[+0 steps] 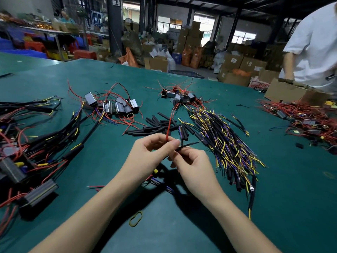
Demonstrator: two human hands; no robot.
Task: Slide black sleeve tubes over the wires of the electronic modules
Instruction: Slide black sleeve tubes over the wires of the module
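My left hand [151, 154] pinches a red wire [168, 129] between thumb and fingertips; the wire rises toward the far module pile. My right hand [193, 163] holds a thin black wire [189, 144] that points up and right with a bare tip. A dark module with blue and yellow leads [160, 179] lies on the mat under my hands, mostly hidden. Loose black sleeve tubes [158, 126] lie in a heap just beyond my fingers. Whether a tube sits on the held wire I cannot tell.
On the green mat [182, 225]: sleeved modules at left [36, 143], bare modules with red wires at centre left [116, 106] and far centre [178, 95], a bundle of yellow, blue and black wires [224, 143] at right, a rubber band [135, 218] near me. A person in white [310, 48] stands at a cardboard box [291, 92].
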